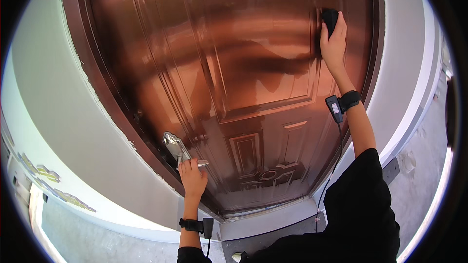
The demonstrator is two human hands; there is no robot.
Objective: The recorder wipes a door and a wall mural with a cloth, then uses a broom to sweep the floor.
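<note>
A glossy reddish-brown panelled door (270, 84) fills the space before me. My right hand (334, 45) holds a black cloth or pad (330, 20) against the door's upper right, beside the edge of the large raised panel. At the lower left, my left hand (192, 177) has its fingers over the silver lever handle (202, 163). The handle's ornate backplate (175, 145) shows above those fingers; part of the lever is hidden under them. The door appears to stand within its frame.
A brown door frame (109, 84) with a rough edge borders pale walls (73, 91) on both sides. A light sill (270, 223) runs below the door. Strapped devices sit on my right wrist (334, 107) and left wrist (207, 227), with cables hanging from them.
</note>
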